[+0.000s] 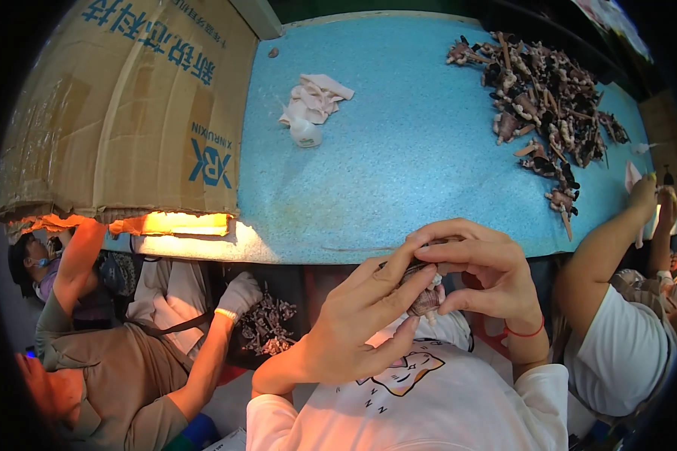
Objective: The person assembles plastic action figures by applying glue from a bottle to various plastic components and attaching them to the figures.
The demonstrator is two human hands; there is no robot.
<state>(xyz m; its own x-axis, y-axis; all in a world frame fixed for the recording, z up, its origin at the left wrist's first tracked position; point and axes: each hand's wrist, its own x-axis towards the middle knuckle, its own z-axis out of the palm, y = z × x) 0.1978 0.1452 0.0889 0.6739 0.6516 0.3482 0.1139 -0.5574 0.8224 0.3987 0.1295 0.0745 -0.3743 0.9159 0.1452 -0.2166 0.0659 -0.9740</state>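
Just off the table's near edge, I hold a small figurine (427, 301) in front of my chest. It has a brownish-pink body with pale and dark parts. The fingers of my left hand (346, 319) close on its upper part from the left. From the other side my right hand (483, 263) grips it, thumb against the body and fingers bent over the top. My fingers hide much of the figurine. A big pile of similar figurines (538, 98), brown, dark and pale, lies on the blue table (368, 180) at the far right.
A large cardboard box (120, 113) stands on the left of the table. Beyond the middle lie a white cloth (320, 96) and a small white bottle (305, 134). At left, a co-worker's gloved hand (239, 295) is beside a container of small parts (269, 325). Another co-worker's arm (605, 233) is at right.
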